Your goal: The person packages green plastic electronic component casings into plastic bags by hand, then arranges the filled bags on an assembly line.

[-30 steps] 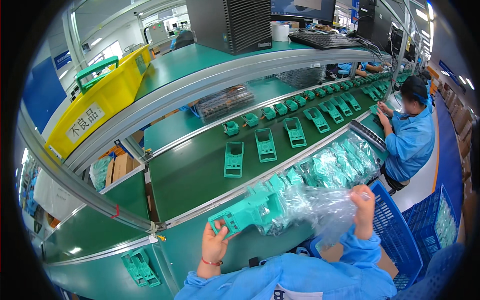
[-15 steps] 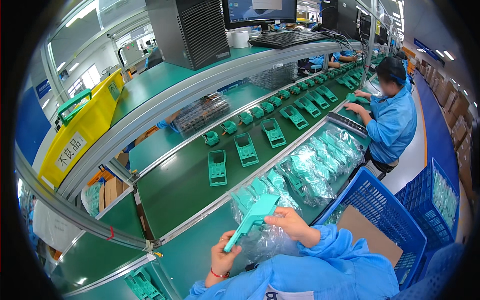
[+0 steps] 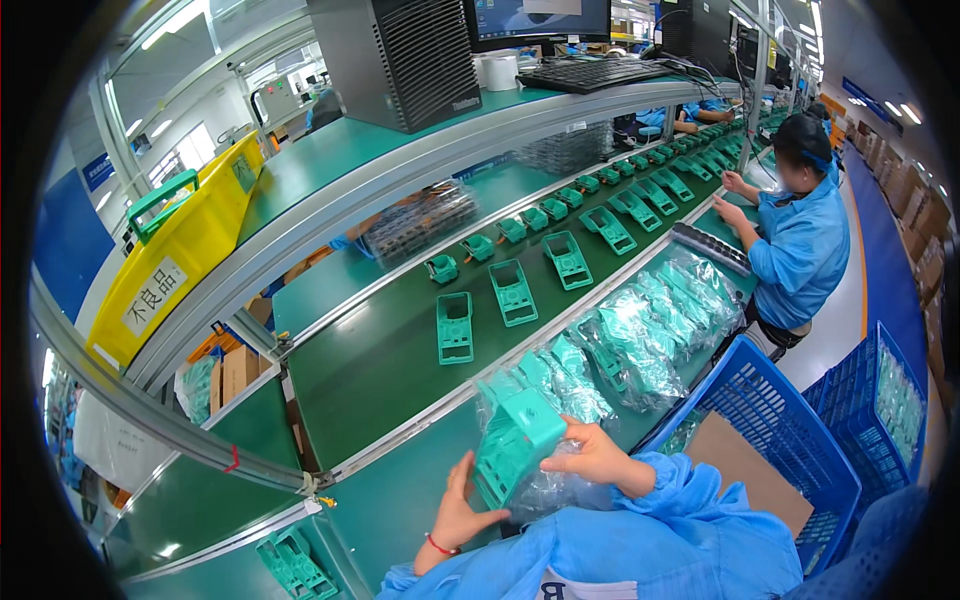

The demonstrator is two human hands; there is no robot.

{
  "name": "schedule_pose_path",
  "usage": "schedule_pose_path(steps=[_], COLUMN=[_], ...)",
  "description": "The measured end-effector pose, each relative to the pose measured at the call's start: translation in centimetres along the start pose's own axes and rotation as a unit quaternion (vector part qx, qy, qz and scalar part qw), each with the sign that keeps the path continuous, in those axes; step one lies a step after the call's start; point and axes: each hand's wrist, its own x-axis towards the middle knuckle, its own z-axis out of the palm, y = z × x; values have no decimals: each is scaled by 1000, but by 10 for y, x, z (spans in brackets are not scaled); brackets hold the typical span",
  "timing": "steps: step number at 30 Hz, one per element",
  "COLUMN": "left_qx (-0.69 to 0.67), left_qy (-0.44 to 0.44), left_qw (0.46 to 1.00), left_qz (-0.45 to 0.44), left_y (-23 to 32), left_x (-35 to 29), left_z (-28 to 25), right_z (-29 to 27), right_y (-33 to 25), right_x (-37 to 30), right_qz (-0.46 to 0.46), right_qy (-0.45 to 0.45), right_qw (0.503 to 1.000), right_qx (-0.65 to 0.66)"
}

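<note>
Green housing is gripped by the right hand, left hand spread alongside.

This is a factory assembly line: a long green belt stretches toward two o'clock under rows of matching plastic parts. A worker in a blue smock is beside it near three, with plastic crates at four, a yellow bin at nine and a computer on the shelf at eleven.

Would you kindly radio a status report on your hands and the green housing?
Right hand holding green housing, tilted. Left hand open near its lower end, contact unclear. Crumpled clear plastic close by.
</note>
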Motion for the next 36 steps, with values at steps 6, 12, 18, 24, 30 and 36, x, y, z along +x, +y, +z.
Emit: schedule_pose_path(steps=[6,12,18,24,30,36], left_qx=[292,307,319,411,383,468], left_qy=[197,230,293,319,364,312], left_qw=[924,906,898,842,832,820], left_qz=[148,180,74,-144,-170,-104], left_y=[-8,-20,-68,-101,-138,-158], left_x=[8,14,56,138,189,197], left_z=[5,-2,-69,-137,-160,-150], right_z=[3,-1,-89,-91,-77,-87], right_y=[-2,-7,-9,81,106,132], right_x=[-2,-1,-28,-42,-22,-32], right_qz=[-2,9,219,181,229,199], right_qy=[-17,22,-50,126,126,258], right_qw=[999,1000,939,877,916,902], right_qx=[38,-17,-259,-427,-303,-284])
